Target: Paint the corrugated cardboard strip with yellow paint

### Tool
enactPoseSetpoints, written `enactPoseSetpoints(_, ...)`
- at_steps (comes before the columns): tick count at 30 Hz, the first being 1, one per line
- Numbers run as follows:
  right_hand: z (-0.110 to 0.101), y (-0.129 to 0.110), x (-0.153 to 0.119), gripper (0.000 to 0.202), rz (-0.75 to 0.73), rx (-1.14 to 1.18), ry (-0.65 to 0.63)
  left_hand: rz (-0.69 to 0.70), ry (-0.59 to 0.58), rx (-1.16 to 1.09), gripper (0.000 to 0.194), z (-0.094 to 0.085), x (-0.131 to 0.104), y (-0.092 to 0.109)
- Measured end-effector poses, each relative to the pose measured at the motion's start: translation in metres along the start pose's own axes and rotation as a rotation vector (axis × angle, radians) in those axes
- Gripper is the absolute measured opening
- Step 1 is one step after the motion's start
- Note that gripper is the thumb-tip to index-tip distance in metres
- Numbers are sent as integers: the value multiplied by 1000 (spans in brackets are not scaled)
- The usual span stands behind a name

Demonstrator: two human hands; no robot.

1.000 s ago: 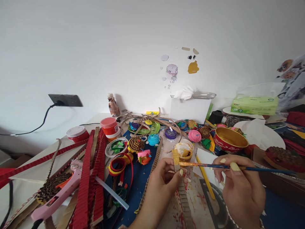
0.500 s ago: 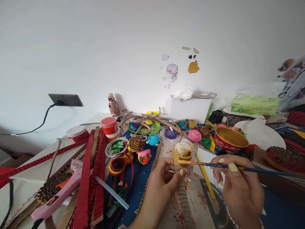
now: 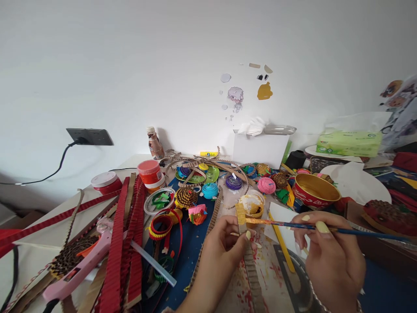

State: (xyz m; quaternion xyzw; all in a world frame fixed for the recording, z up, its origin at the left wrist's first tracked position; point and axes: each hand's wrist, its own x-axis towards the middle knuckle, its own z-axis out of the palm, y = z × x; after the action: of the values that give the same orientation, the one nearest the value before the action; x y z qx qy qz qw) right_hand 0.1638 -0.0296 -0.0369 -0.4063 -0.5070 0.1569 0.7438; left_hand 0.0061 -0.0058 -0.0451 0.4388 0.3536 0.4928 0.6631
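The left hand (image 3: 223, 250) hides a bit of the brown strip (image 3: 250, 271), and the bottom edge cuts the strip off. The right hand (image 3: 332, 256) covers some of the brush (image 3: 276, 224). The marks on the bottle (image 3: 154, 145) are too small to read.

Facing a plain, pale wall (image 3: 163, 65) rising behind the far edge of the white worktop (image 3: 125, 164). Showing small cut-out stickers (image 3: 235, 94) on that wall, above the middle of the far edge, with a mustard-yellow sticker (image 3: 264, 91) sitting to their right. Carrying a dark socket plate (image 3: 94, 137) beyond the far left corner, with a black cord (image 3: 61, 161) drooping leftward. Displaying cartoon pictures (image 3: 395, 102) past the far right corner. Catching soft, even light mid-wall, dimming toward the upper right and beside the left edge.
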Motion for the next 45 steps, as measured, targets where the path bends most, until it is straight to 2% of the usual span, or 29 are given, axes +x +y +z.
enactPoseSetpoints(6, -1, -1, 1, 13, 1, 11, -3, 0, -2, 7, 18, -2, -1, -1)
enactPoseSetpoints(10, 0, -1, 0, 10, 57, 19, 27, 6, -8, 13, 19, -4, -1, -6)
enactPoseSetpoints(18, 1, -1, 1, 13, 46, -32, -49, -54, 8, 21, 25, 3, -1, 5)
enactPoseSetpoints(23, 1, 0, 0, 13, 36, -73, -61, -28, 12, 14, 25, 1, -2, 1)
enactPoseSetpoints(31, 3, -2, -1, 10, 88, 8, 89, -57, 18, 30, 24, 3, -2, 9)
enactPoseSetpoints(38, 1, -1, -1, 13, 0, -50, -46, -8, 5, 12, 24, -1, 0, -5)
enactPoseSetpoints(45, 2, -2, -2, 12, 59, -26, 93, -8, -2, 16, 23, -3, 0, -4)
